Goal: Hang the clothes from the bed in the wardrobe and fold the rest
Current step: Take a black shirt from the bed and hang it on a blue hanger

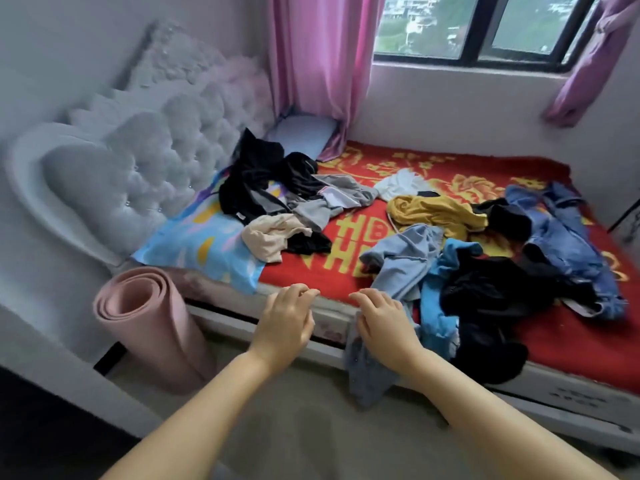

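Observation:
Clothes lie scattered over the bed's red and gold blanket (311, 268). A black heap (256, 178) and a beige garment (270, 237) sit near the headboard. A mustard top (436, 209), a light blue garment (405, 258), a bright blue one (436, 289), black pieces (491, 292) and jeans (561, 233) lie to the right. A grey-blue cloth (367, 368) hangs over the bed's front edge. My left hand (284, 323) hovers over that edge with its fingers loosely bent and holds nothing. My right hand (384, 323) rests on the hanging cloth; a grip cannot be made out.
A rolled pink mat (152, 323) stands on the floor against the bed's left front corner. A tufted white headboard (138, 168) rises on the left. Pink curtains (318, 64) and a window (478, 26) are behind the bed. A patterned blue pillow (207, 247) lies by the headboard.

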`<control>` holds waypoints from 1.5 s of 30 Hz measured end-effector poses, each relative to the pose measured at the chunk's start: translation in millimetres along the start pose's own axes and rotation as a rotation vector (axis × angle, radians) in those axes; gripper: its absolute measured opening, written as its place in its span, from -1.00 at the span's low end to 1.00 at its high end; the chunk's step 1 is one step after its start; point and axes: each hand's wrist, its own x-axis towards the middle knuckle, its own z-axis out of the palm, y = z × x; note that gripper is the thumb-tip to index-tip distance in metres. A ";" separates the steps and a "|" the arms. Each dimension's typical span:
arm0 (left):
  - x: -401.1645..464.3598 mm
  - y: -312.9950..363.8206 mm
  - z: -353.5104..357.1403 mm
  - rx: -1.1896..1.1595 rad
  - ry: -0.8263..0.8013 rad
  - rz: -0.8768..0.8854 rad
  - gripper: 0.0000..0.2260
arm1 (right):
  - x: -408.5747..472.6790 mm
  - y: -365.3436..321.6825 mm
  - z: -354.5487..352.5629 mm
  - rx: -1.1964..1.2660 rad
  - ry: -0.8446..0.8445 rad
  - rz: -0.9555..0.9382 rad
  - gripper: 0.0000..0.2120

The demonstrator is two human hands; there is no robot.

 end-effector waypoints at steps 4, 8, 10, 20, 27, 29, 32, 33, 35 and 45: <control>54.3 55.1 53.3 -0.067 -0.107 0.061 -0.63 | -25.4 90.1 -18.4 -0.016 0.001 0.157 -0.72; 107.6 95.3 99.6 -0.119 -0.189 0.096 -0.66 | -42.9 161.9 -28.0 -0.055 -0.047 0.315 -0.74; 128.4 109.5 122.0 -0.139 -0.221 0.119 -0.68 | -43.6 190.6 -27.8 -0.049 -0.063 0.390 -0.70; 234.3 107.8 222.5 -0.201 -0.382 0.138 -0.68 | 17.4 300.4 0.0 -0.063 -0.211 0.612 -0.63; 302.1 117.5 298.3 -0.230 -0.570 0.087 -0.69 | 52.2 383.1 8.3 -0.025 -0.285 0.782 -0.66; 307.7 126.7 325.1 -0.244 -0.624 0.060 -0.69 | 53.9 408.7 17.1 -0.014 -0.344 0.816 -0.66; 315.8 140.3 363.6 -0.258 -0.704 0.014 -0.68 | 62.0 442.5 30.7 0.030 -0.418 0.861 -0.66; 324.1 146.6 383.7 -0.262 -0.731 -0.028 -0.68 | 69.2 462.4 39.2 0.056 -0.440 0.870 -0.66; 332.1 156.4 403.2 -0.285 -0.779 -0.106 -0.67 | 82.8 477.3 48.1 0.121 -0.488 0.886 -0.66; 396.9 187.7 583.4 -0.419 -0.747 -0.547 -0.28 | 174.5 614.5 149.7 0.270 -0.535 0.787 -0.60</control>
